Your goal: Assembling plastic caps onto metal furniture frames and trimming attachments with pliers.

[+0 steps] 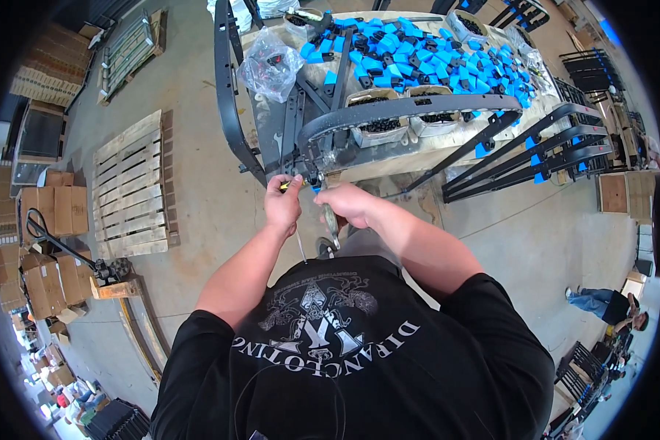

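Note:
My left hand (282,202) is closed around a screwdriver (292,185) with a yellow-and-black handle. A thin shaft runs from below that hand toward my shirt. Close beside it, my right hand (348,204) wraps round a tool with a grey-green handle (331,220); its exact kind is unclear. Both hands are at the near lower corner of a black metal frame (411,108), where a curved bar meets an upright. My fingers hide most of that joint. A second black curved bar (229,95) stands to the left. On the table lies an open-end wrench (278,141).
The table (389,163) bears a heap of blue-and-black parts (425,59), cartons of small black pieces (378,130) and a clear plastic bag (271,66). Black bars (528,158) lean at right. A wooden pallet (132,187) and pallet jack (114,282) are at left; a person (609,306) is far right.

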The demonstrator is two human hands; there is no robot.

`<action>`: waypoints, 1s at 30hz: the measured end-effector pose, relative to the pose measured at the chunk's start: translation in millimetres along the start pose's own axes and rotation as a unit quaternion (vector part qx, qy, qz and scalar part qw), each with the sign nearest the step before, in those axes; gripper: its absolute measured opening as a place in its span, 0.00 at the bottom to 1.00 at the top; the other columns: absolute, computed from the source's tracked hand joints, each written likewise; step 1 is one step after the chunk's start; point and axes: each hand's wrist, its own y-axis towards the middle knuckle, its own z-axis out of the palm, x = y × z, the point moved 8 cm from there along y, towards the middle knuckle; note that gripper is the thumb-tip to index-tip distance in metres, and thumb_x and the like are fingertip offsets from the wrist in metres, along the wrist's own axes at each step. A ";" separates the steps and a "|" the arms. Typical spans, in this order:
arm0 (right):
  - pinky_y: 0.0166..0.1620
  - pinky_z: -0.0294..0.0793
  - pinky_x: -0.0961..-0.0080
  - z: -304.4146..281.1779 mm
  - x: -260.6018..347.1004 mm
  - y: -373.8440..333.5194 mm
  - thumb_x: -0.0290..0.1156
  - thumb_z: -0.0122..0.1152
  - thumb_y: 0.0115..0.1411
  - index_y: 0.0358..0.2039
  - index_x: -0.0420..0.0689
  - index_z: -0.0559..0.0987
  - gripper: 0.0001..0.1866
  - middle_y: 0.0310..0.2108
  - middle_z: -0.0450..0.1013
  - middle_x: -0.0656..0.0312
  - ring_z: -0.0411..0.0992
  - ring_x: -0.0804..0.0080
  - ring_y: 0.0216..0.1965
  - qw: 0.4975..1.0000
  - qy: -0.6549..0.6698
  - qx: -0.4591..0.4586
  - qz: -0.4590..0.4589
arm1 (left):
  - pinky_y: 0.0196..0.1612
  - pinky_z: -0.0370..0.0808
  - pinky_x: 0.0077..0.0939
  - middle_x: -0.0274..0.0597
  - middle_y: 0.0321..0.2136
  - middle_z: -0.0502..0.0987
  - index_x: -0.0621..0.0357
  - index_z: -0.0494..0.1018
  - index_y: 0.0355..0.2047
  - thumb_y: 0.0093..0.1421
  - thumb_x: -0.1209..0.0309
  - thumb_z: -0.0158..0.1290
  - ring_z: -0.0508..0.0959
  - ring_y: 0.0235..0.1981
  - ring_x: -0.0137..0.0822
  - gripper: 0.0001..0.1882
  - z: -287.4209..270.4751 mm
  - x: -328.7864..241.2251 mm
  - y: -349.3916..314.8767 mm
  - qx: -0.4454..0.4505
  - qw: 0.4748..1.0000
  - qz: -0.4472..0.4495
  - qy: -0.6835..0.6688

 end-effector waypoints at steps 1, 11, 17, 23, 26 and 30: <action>0.22 0.74 0.58 -8.6 -12.4 13.0 0.37 0.57 0.63 0.42 0.37 0.75 0.15 0.30 0.77 0.51 0.76 0.57 0.22 0.999 -0.039 -0.016 -0.025 | 0.11 0.51 0.23 0.26 0.13 0.64 0.50 0.70 0.36 0.64 0.64 0.62 0.59 0.09 0.21 0.10 9.1 -3.8 2.5 -0.007 1.000 0.024 0.005; 0.31 0.79 0.47 -11.4 -9.2 19.5 0.32 0.54 0.61 0.46 0.29 0.73 0.19 0.31 0.77 0.46 0.79 0.48 0.28 0.969 -0.240 -0.050 -0.026 | 0.11 0.52 0.23 0.28 0.14 0.65 0.51 0.70 0.36 0.64 0.65 0.61 0.59 0.09 0.22 0.11 15.2 -9.1 -1.2 0.013 1.000 0.006 -0.024; 0.23 0.76 0.51 2.2 3.3 -2.3 0.29 0.53 0.58 0.37 0.33 0.76 0.13 0.28 0.76 0.49 0.78 0.51 0.26 0.993 -0.109 -0.041 0.037 | 0.13 0.53 0.20 0.28 0.18 0.65 0.50 0.68 0.37 0.64 0.63 0.61 0.59 0.12 0.20 0.12 5.1 -4.6 -2.4 0.011 1.000 -0.022 0.016; 0.50 0.78 0.59 -28.2 2.0 -1.3 0.32 0.56 0.58 0.44 0.28 0.78 0.20 0.46 0.76 0.34 0.78 0.47 0.48 0.900 -0.357 -0.242 -0.060 | 0.15 0.53 0.22 0.26 0.17 0.64 0.49 0.71 0.35 0.64 0.64 0.61 0.60 0.14 0.21 0.09 10.2 0.4 -0.4 0.016 1.000 0.025 0.008; 0.17 0.72 0.55 -3.7 -9.1 15.1 0.29 0.53 0.56 0.32 0.42 0.74 0.05 0.22 0.70 0.58 0.72 0.63 0.19 0.998 0.043 -0.042 -0.023 | 0.14 0.54 0.17 0.26 0.18 0.66 0.49 0.68 0.35 0.66 0.65 0.58 0.62 0.14 0.18 0.09 16.4 8.4 2.4 0.075 0.997 0.020 -0.015; 0.31 0.78 0.50 -15.6 -30.0 48.9 0.26 0.56 0.54 0.41 0.36 0.74 0.14 0.31 0.78 0.47 0.80 0.51 0.32 0.922 -0.357 -0.085 -0.126 | 0.11 0.50 0.18 0.25 0.18 0.63 0.47 0.65 0.40 0.69 0.62 0.55 0.57 0.11 0.18 0.10 18.3 11.6 -2.0 0.073 0.997 0.001 0.010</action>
